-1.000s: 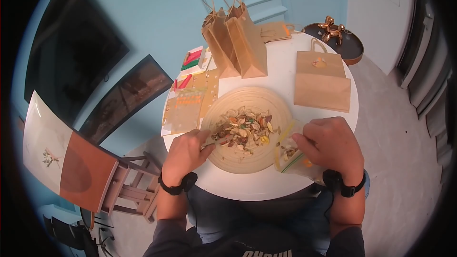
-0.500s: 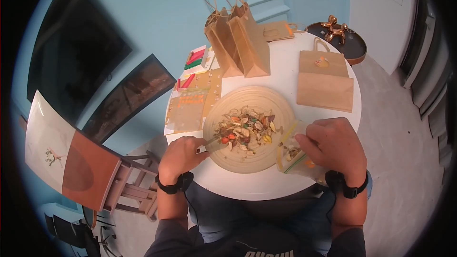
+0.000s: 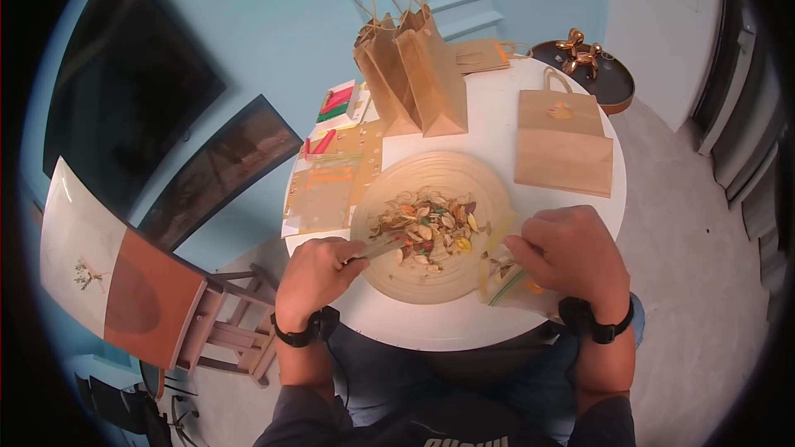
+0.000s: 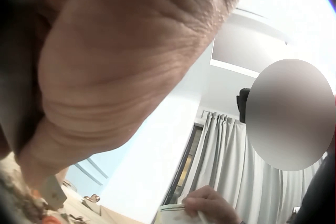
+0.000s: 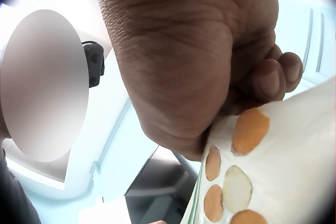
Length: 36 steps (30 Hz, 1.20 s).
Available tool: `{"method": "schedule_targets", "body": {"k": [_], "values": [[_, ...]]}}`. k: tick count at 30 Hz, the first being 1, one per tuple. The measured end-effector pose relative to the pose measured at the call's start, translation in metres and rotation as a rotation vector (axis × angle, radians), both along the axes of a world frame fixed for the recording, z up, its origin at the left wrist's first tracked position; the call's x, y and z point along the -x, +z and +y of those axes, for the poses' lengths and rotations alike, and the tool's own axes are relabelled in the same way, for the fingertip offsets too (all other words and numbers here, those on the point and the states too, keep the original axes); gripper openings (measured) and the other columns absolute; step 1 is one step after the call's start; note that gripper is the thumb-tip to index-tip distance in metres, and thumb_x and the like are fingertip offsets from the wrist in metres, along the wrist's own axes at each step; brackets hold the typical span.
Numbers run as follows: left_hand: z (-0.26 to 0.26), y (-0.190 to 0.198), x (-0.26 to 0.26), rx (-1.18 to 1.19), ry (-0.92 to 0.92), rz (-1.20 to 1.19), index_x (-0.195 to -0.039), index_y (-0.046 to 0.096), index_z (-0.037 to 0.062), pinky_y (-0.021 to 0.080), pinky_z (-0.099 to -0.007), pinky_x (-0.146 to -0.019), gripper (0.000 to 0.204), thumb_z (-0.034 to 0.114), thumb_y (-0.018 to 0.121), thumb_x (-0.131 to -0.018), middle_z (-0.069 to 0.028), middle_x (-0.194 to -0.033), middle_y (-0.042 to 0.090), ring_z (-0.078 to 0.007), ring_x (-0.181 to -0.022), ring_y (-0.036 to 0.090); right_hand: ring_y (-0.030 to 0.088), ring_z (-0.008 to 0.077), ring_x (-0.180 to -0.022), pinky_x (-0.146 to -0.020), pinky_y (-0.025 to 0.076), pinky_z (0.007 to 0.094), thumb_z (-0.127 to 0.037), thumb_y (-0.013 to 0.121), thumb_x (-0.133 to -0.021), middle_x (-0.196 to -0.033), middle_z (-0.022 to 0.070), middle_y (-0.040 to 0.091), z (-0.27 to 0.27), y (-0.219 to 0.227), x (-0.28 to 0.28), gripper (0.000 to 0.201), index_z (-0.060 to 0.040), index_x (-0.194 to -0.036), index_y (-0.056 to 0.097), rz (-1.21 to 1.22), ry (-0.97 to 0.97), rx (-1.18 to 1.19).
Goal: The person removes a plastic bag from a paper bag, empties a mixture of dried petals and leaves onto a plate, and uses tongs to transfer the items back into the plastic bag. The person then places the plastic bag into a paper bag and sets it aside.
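Observation:
On a round woven plate (image 3: 389, 281) lies a heap of dried petals and potpourri pieces (image 3: 431, 219), mostly tan with some orange, green, red and yellow. My left hand (image 3: 319, 273), at the plate's near left edge, grips pale flat tongs (image 3: 381, 247) whose tips reach into the heap's left side. My right hand (image 3: 571, 252) pinches the upper edge of a clear zip bag (image 3: 522, 288) at the plate's right edge. Some dried pieces show inside the bag. Orange and pale printed ovals (image 5: 251, 131) mark the bag in the right wrist view.
Two upright brown paper bags (image 3: 443, 87) stand behind the plate; another paper bag (image 3: 565, 149) lies to the right. At left are a flat zip bag (image 3: 323, 199), patterned paper and a box with red and green items (image 3: 335, 105). Stools (image 3: 236, 323) stand left of the white table (image 3: 397, 333).
Half a second ago the tongs' tips were at red pieces on the heap's left edge. Now they reach further right into the petals. My right hand stays with the zip bag.

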<state>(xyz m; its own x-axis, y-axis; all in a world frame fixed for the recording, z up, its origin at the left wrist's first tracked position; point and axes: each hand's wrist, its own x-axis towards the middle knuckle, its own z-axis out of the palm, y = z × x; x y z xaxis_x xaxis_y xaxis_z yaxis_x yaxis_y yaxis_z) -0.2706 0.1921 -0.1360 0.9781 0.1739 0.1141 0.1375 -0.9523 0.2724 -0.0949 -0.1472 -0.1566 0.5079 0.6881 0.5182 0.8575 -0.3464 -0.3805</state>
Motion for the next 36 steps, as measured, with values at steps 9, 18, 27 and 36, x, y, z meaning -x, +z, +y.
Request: {"method": "schedule_targets", "body": {"k": [9, 18, 27, 36], "values": [[-0.065, 0.001, -0.037, 0.152, -0.317, -0.036, -0.129, 0.083, 0.0029, 0.060, -0.0449, -0.074, 0.041, 0.016, 0.092, -0.092, -0.0207, -0.104, 0.080, -0.0394, -0.086, 0.077, 0.068, 0.0364, -0.064, -0.060, 0.053, 0.0486, -0.025, 0.081, -0.100, -0.068, 0.0116, 0.068, 0.006, 0.000, 0.000, 0.038, -0.0064, -0.071, 0.066, -0.015, -0.009, -0.022], [0.018, -0.010, -0.021, 0.103, 0.115, 0.115, -0.127, 0.082, -0.0043, 0.062, -0.0445, -0.077, 0.043, 0.018, 0.091, -0.092, -0.0257, -0.100, 0.082, -0.0348, -0.083, 0.081, 0.067, 0.0375, -0.064, -0.061, 0.052, 0.0497, -0.025, 0.082, -0.099, -0.067, 0.0126, 0.066, 0.005, 0.000, -0.001, 0.038, -0.0054, -0.071, 0.066, -0.001, -0.036, 0.014], [0.018, -0.031, -0.023, 0.067, 0.079, 0.156, -0.111, 0.083, 0.0048, 0.060, -0.0499, -0.080, 0.029, 0.026, 0.086, -0.091, -0.0207, -0.089, 0.078, -0.0426, -0.090, 0.078, 0.067, 0.0390, -0.064, -0.061, 0.052, 0.0504, -0.023, 0.083, -0.098, -0.067, 0.0138, 0.066, 0.021, -0.003, -0.004, 0.038, -0.0038, -0.071, 0.065, 0.003, -0.025, 0.072], [0.018, -0.040, -0.022, 0.008, 0.078, 0.109, -0.120, 0.088, 0.0098, 0.061, -0.0481, -0.080, 0.032, 0.022, 0.087, -0.091, -0.0182, -0.093, 0.081, -0.0390, -0.090, 0.079, 0.066, 0.0393, -0.064, -0.061, 0.051, 0.0506, -0.022, 0.082, -0.099, -0.068, 0.0148, 0.067, 0.030, 0.001, -0.001, 0.039, -0.0033, -0.070, 0.065, 0.024, -0.024, 0.090]]}}
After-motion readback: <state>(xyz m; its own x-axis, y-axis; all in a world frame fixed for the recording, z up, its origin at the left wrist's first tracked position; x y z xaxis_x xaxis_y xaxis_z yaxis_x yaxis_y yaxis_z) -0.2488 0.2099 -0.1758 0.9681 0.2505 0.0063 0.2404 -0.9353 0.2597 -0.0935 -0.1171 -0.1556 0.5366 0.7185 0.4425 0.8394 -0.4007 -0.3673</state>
